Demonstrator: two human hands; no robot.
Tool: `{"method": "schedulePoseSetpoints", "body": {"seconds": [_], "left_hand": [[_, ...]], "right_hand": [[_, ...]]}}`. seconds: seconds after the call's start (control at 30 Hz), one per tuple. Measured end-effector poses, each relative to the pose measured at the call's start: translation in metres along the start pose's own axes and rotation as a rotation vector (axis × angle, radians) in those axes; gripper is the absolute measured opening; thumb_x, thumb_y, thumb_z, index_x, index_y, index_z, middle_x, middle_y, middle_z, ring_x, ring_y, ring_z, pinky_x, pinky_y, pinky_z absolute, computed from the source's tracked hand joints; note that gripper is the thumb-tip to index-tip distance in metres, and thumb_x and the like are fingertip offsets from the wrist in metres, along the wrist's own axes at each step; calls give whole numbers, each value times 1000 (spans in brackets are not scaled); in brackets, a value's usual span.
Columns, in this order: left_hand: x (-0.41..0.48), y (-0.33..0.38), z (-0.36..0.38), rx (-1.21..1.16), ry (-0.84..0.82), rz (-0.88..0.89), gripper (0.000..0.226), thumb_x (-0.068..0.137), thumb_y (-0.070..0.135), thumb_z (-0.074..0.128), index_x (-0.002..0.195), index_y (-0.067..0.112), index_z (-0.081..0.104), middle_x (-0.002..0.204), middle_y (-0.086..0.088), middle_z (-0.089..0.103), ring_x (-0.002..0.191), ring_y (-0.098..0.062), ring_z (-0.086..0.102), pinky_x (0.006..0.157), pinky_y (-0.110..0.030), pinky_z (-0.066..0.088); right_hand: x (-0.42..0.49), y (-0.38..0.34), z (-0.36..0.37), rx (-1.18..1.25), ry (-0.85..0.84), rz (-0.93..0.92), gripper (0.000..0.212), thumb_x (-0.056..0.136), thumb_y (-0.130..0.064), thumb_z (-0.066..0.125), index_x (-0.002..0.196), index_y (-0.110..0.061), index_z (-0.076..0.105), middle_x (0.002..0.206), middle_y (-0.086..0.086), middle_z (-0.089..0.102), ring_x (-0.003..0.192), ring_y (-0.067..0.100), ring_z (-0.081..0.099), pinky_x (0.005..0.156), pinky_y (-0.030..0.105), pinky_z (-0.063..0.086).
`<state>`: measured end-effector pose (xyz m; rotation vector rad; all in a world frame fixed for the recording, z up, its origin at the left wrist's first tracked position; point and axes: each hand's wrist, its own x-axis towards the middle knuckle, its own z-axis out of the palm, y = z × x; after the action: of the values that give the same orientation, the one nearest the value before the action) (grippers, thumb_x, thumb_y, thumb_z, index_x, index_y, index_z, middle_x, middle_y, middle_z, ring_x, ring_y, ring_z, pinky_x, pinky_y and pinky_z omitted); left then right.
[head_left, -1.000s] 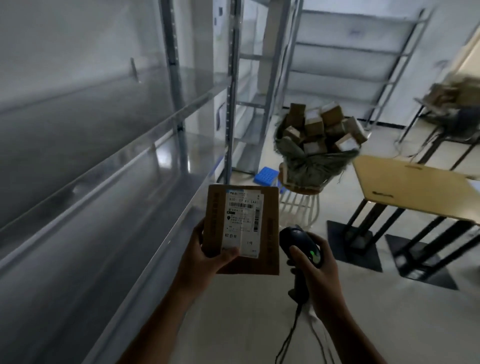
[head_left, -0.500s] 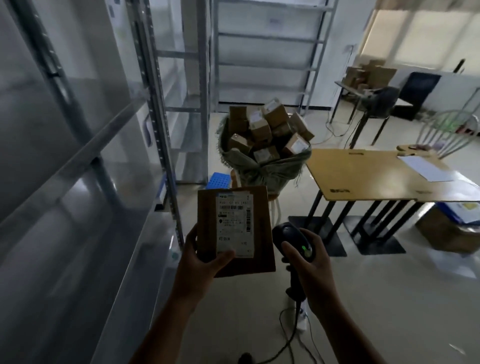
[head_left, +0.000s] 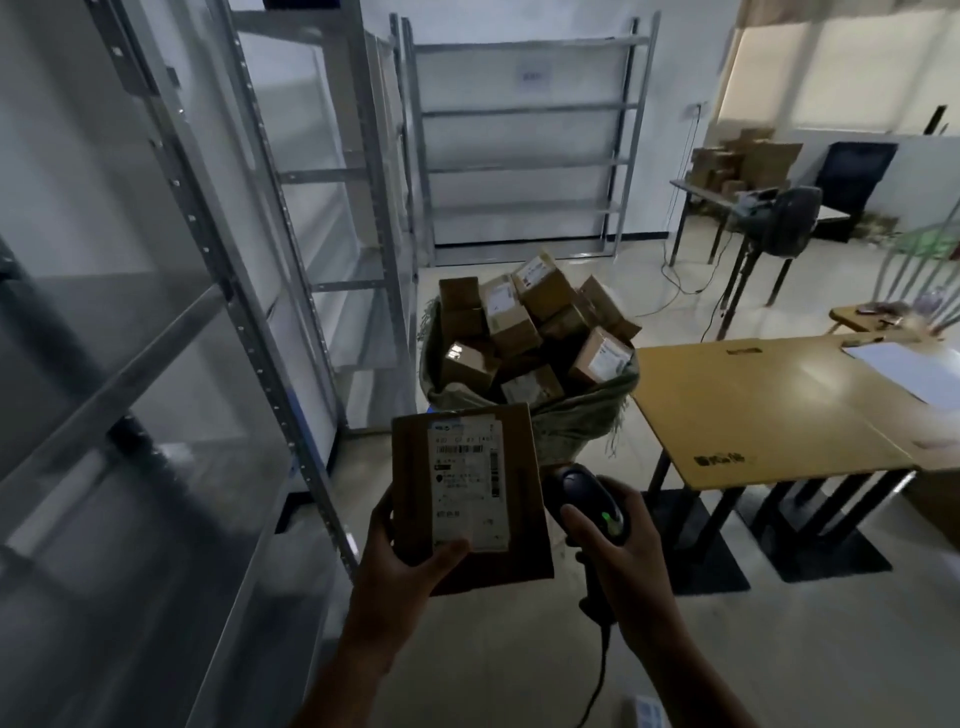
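My left hand (head_left: 402, 564) grips a brown cardboard parcel (head_left: 519, 467) from below, thumb on its white shipping label (head_left: 465, 488), which faces up toward me. Beside it on the right, my right hand (head_left: 623, 566) holds a black barcode scanner (head_left: 584, 493) by its handle; a green light glows on the scanner's top. Its cable hangs down toward the floor. Straight ahead stands a green sack (head_left: 576, 410) heaped with several similar labelled parcels (head_left: 540, 322).
Grey metal shelving (head_left: 218, 291) runs close along my left, and more racks (head_left: 519, 156) stand against the far wall. A yellow table (head_left: 753, 405) with black legs is to the right. Further right back are a desk with boxes (head_left: 743, 161), a backpack and chairs.
The view has swung right, away from the left shelving and toward the room. The parcel and scanner keep the same positions in my hands.
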<state>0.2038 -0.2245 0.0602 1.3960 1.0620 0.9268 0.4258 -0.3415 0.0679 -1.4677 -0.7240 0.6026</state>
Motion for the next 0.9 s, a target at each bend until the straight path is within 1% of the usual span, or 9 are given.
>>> {"method": "schedulePoseSetpoints", "body": {"seconds": [0.1,0.23,0.4,0.47,0.57,0.67,0.77,0.83,0.9], "left_hand": [[40,1,9,3,-26,-13,117,43,64,97,145,39,44,115,18,73,106,-9,73,89,-43,63],[104,-4,20,-14,-50,-29,100,58,43,98,141,41,41,116,11,72,102,-3,72,80,-27,62],[190,-12,25,-69,-92,-44,98,62,36,94,144,34,41,122,11,66,100,2,69,72,-16,58],[226,-7,25,-72,-124,-58,100,61,39,94,145,33,41,126,10,65,105,-1,68,77,-20,60],[283,0,25,-68,-168,-62,102,61,44,94,147,32,40,132,9,62,116,-9,63,93,-32,60],[332,0,30,-63,-197,-47,93,66,36,93,143,33,42,130,10,62,117,-10,64,88,-28,61],[371,2,37,-64,-184,-54,98,66,33,93,149,24,41,129,8,64,118,-13,65,92,-35,62],[398,2,44,-74,-185,-75,99,65,34,93,148,23,42,129,5,65,119,-16,66,95,-46,61],[425,1,52,-66,-191,-80,98,65,37,95,148,25,43,130,5,66,119,-15,66,96,-48,60]], "right_hand": [[43,2,8,-13,-1,8,62,70,-49,81,126,-39,56,122,-4,66,97,15,73,84,38,62],[99,3,29,-14,27,14,58,69,-42,80,122,-35,57,118,-3,66,93,13,73,74,29,60],[162,9,62,-56,66,19,54,71,-39,79,120,-36,56,119,-3,64,95,16,73,71,27,60],[190,6,74,-87,78,28,55,73,-38,80,122,-34,56,121,-2,64,96,15,72,71,27,60],[231,-1,88,-140,100,3,47,83,-24,81,122,-32,57,121,-6,63,97,-5,66,73,17,57],[264,-1,100,-134,121,6,49,85,-17,79,128,-24,56,121,-7,61,97,-11,64,73,11,55],[294,2,111,-144,113,-2,58,78,-28,79,131,-21,55,122,-9,61,100,-10,64,76,12,55],[318,6,118,-148,114,2,63,74,-35,78,131,-22,55,124,-7,61,104,-5,64,78,18,58],[343,14,121,-140,117,3,63,74,-37,77,131,-24,54,124,-7,61,104,-4,65,77,22,60]]}}
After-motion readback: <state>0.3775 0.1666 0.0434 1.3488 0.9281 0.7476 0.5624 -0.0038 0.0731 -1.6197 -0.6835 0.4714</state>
